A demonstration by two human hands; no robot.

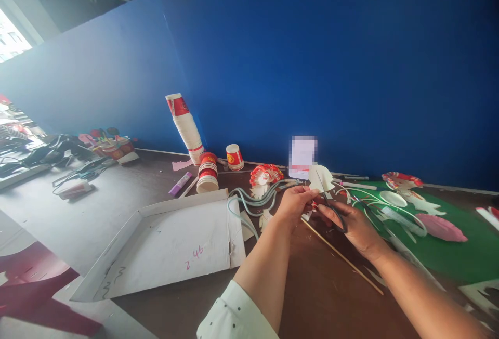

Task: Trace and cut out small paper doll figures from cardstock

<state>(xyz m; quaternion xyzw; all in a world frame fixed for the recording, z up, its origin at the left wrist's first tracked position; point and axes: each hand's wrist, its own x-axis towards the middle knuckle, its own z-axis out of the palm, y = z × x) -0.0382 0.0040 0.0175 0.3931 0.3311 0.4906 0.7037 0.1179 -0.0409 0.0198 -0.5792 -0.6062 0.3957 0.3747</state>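
My left hand (295,203) pinches the lower left edge of a cream-white paper piece (320,177) with a rounded outline. Black-handled scissors (338,216) are in my right hand (353,224), its fingers closed round the handles. The scissor blades point up and to the left, across the face of the paper. Both hands are close together above the brown table (312,282). A bit of red-patterned material shows between them, partly hidden by the fingers. Just below the hands, a thin wooden stick (343,257) lies slanting on the table.
A white box lid (171,248) lies left of my arms. Behind it stand a tall leaning cup stack (187,128), a shorter stack (207,173) and one upturned cup (234,157). Cables (249,201) curl beside the lid. A green mat (440,256) with a pink petal shape (440,227) lies right.
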